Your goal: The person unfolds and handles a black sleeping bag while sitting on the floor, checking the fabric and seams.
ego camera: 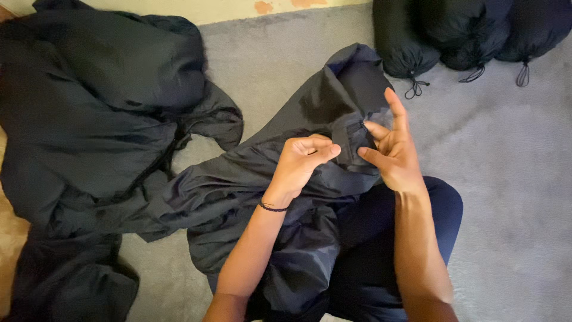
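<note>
A dark padded jacket (pixel 238 185) lies across my lap and the grey carpet. My left hand (pixel 304 160) is closed in a fist on the fabric near the jacket's zipper (pixel 356 128). My right hand (pixel 390 146) is beside it, thumb and a finger pinching the fabric edge by the zipper, index finger pointing up. A thin black band circles my left wrist. My knee in dark blue trousers (pixel 441 203) shows under the right forearm.
A large heap of dark jackets (pixel 95 113) covers the left side. Three stuffed black drawstring sacks (pixel 471 33) lie at the top right against the wall. Grey carpet (pixel 512 179) stretches to the right.
</note>
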